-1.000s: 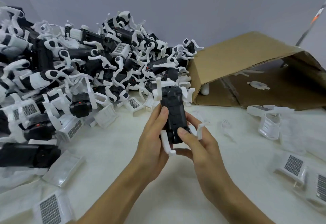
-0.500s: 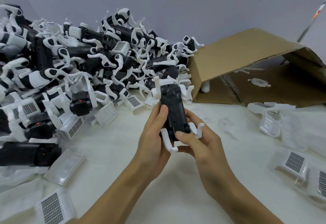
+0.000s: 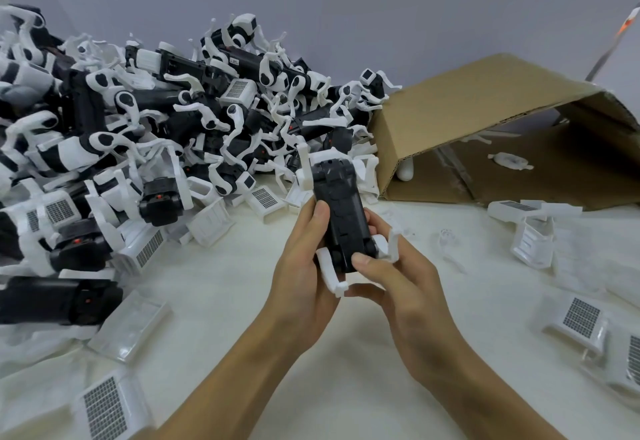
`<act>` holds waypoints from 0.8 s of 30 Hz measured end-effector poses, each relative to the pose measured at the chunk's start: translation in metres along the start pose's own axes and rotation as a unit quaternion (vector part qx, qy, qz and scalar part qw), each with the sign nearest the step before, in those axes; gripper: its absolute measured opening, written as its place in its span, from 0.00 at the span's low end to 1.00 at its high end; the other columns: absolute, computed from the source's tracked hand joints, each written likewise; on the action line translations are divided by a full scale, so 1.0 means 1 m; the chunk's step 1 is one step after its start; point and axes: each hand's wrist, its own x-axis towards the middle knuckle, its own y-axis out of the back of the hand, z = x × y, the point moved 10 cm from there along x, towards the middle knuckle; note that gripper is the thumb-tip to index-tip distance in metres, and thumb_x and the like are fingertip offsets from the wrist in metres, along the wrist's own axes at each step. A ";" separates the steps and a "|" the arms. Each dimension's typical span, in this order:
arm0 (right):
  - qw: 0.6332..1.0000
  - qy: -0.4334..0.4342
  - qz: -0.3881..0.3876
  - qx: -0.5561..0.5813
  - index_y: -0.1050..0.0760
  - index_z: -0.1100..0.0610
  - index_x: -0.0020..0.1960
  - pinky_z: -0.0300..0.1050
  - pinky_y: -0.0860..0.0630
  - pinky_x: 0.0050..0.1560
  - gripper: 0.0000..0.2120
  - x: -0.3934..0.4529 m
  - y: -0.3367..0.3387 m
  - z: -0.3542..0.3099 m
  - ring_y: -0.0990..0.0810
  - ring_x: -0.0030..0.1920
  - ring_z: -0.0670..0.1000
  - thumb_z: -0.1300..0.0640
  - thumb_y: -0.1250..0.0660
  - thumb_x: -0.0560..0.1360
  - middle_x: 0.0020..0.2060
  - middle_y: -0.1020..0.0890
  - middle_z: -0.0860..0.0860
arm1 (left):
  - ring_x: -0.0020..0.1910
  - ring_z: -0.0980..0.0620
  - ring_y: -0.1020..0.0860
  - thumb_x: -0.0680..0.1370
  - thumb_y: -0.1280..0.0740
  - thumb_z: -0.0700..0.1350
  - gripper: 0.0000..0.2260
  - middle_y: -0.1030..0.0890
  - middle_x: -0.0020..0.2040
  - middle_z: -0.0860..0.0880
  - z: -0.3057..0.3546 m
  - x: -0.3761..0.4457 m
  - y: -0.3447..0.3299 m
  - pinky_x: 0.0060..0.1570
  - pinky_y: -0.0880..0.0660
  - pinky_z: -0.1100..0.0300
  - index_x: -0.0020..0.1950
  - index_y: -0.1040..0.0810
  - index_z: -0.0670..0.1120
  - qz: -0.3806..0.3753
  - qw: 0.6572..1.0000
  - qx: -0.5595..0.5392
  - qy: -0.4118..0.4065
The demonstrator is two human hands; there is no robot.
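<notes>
While a heap (image 3: 156, 134) of black-and-white toys is sprawling over the worktop (image 3: 225, 308) to the left of the box (image 3: 467, 117), reaching right up to its left wall, the left hand (image 3: 304, 280) is grasping one such toy (image 3: 341, 217), its fingers curling round the left flank and its thumb lying along the black body. That toy is being held off the worktop, pointing away from the person, just in front of the box's left corner, with white legs sticking out at both ends. The right hand (image 3: 401, 287) is grasping it too. Its thumb is pressing on the near end of the body while the other fingers are cupping it from beneath, beside a white leg (image 3: 334, 275) that is hanging below that end. By the look of it, the person is seating or checking the near legs, so this toy is probably nearing completion. The next move is calling for a steady left-hand grip and a firm, straight thumb push, so that the leg is going home without twisting. In front of the box and to its right, loose white grille pieces (image 3: 581, 318) are lying on the worktop.
</notes>
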 end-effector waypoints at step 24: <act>1.000 -0.016 0.004 -0.003 0.22 0.37 0.61 0.51 0.17 0.51 0.20 0.001 -0.002 0.001 0.17 0.59 0.51 0.55 0.33 0.73 0.56 0.15 0.44 | 0.52 0.44 0.19 0.79 0.37 0.55 0.19 0.18 0.53 0.42 0.004 -0.001 0.002 0.49 0.19 0.52 0.67 0.23 0.48 0.013 1.000 0.005 -0.010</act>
